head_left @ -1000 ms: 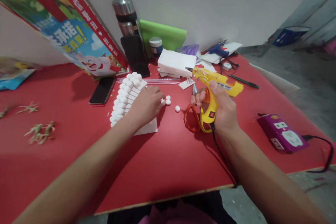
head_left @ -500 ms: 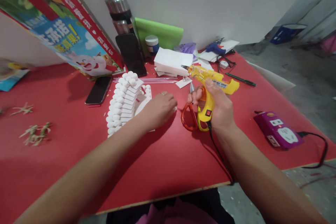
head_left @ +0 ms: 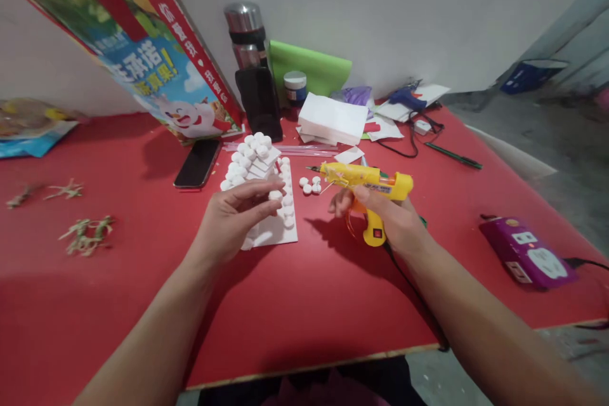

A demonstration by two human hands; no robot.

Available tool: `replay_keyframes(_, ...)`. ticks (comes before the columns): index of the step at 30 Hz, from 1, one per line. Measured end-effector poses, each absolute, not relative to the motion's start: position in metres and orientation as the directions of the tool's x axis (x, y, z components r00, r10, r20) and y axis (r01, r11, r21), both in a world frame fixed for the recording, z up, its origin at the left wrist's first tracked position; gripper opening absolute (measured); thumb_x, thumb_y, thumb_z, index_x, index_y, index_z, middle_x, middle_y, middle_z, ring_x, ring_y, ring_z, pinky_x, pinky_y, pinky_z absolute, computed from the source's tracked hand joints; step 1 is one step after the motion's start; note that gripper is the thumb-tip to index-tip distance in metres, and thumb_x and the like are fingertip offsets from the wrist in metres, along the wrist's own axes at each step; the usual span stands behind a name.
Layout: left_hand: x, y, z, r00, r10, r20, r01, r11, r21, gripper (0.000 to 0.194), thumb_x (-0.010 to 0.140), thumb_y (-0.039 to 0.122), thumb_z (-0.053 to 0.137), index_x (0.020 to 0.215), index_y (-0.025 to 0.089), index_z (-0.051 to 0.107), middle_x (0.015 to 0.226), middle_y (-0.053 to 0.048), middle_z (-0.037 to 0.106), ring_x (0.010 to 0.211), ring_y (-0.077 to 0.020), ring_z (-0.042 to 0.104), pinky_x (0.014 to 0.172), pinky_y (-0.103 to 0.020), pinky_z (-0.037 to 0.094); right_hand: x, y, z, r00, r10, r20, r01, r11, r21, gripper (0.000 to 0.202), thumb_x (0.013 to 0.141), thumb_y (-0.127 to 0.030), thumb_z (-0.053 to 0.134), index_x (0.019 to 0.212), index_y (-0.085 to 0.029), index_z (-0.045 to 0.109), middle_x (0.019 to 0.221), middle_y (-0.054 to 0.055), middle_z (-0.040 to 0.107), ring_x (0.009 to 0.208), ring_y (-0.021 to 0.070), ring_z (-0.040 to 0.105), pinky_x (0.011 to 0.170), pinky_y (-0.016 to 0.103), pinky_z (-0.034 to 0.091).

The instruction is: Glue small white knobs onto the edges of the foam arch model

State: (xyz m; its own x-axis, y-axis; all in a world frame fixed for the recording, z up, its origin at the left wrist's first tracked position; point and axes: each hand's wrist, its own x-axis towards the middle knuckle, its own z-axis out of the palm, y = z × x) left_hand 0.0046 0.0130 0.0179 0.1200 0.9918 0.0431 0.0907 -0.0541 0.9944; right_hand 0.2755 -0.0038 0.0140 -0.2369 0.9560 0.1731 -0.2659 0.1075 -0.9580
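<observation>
My right hand point(head_left: 394, 216) grips a yellow hot glue gun point(head_left: 366, 176) whose nozzle points left. Between the thumb and forefinger of my left hand point(head_left: 233, 216) is a small white round piece point(head_left: 275, 195). Behind that hand stands a white model point(head_left: 259, 168) with stair-like slats and rows of white round pieces, on a white base board point(head_left: 280, 238); the hand hides part of it. Several loose white round pieces point(head_left: 307, 189) lie on the table just below the nozzle. Scissors with reddish-orange handles point(head_left: 349, 223) lie mostly hidden behind my right hand and the gun.
On the red table point(head_left: 295, 304) are a phone point(head_left: 197, 163), a white stack of cards point(head_left: 333, 119), a green pen point(head_left: 453, 155) and a purple power socket point(head_left: 528, 252). A printed bag point(head_left: 176, 89), a flask point(head_left: 245, 28) and a propped black phone point(head_left: 259, 101) stand behind. Knotted straw figures point(head_left: 88, 235) lie left.
My left hand has moved left from the loose pieces to in front of the model, now with a white round piece. The glue gun's nozzle has come down and left. The view has shifted.
</observation>
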Motion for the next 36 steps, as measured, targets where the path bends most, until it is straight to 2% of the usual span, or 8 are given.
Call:
replay_keyframes(3,0.002,0.013,0.018,0.158,0.986,0.044,0.053,-0.053,0.997,0.033,0.084,0.037,0.09,0.113,0.024,0.087,0.114,-0.008,0.079,0.089,-0.02,0.079,0.083,-0.031,0.065,0.273,-0.005,0.013,-0.286,0.941,0.181,-0.222,0.118,-0.968,0.038,0.1,-0.048,0.071,0.076,-0.02,0.077,0.072,0.005,0.073,0.073,0.022,0.072,0.075,0.039,0.06)
replay_keyframes(6,0.006,0.009,0.018,0.159,0.987,0.031,0.013,-0.033,0.999,0.041,0.081,0.036,0.093,0.118,0.022,0.084,0.111,-0.007,0.079,0.094,-0.0224,0.081,0.091,-0.036,0.066,0.269,-0.008,0.01,-0.33,0.928,0.171,-0.189,0.112,-0.975,0.042,0.102,-0.048,0.069,0.071,-0.02,0.075,0.066,0.004,0.068,0.073,0.0223,0.072,0.073,0.038,0.058)
replay_keyframes(12,0.012,0.008,0.015,0.085,0.995,-0.049,-0.074,0.056,0.996,0.035,0.069,0.031,0.1,0.092,0.017,0.078,0.089,-0.006,0.081,0.086,-0.0225,0.081,0.085,-0.034,0.068,0.26,-0.013,0.001,-0.386,0.915,0.115,-0.167,0.053,-0.985,0.049,0.098,-0.056,0.071,0.065,-0.02,0.069,0.061,0.003,0.065,0.067,0.0207,0.069,0.071,0.037,0.056)
replay_keyframes(25,0.014,0.007,0.006,0.136,0.978,-0.159,-0.249,0.189,0.95,0.033,0.072,0.031,0.099,0.1,0.022,0.086,0.087,-0.004,0.084,0.08,-0.0172,0.081,0.083,-0.027,0.066,0.258,-0.015,0.005,-0.404,0.91,0.089,-0.112,0.048,-0.993,0.056,0.097,-0.06,0.07,0.058,-0.021,0.061,0.054,0.0,0.058,0.06,0.0184,0.064,0.063,0.034,0.05)
replay_keyframes(36,0.015,0.007,0.005,0.144,0.975,-0.171,-0.254,0.204,0.945,0.03,0.073,0.031,0.098,0.1,0.023,0.087,0.088,-0.004,0.084,0.079,-0.0166,0.079,0.083,-0.028,0.065,0.259,-0.014,0.004,-0.377,0.923,0.075,-0.104,0.038,-0.994,0.058,0.096,-0.064,0.071,0.057,-0.022,0.059,0.053,0.0,0.057,0.059,0.0179,0.063,0.057,0.032,0.049)
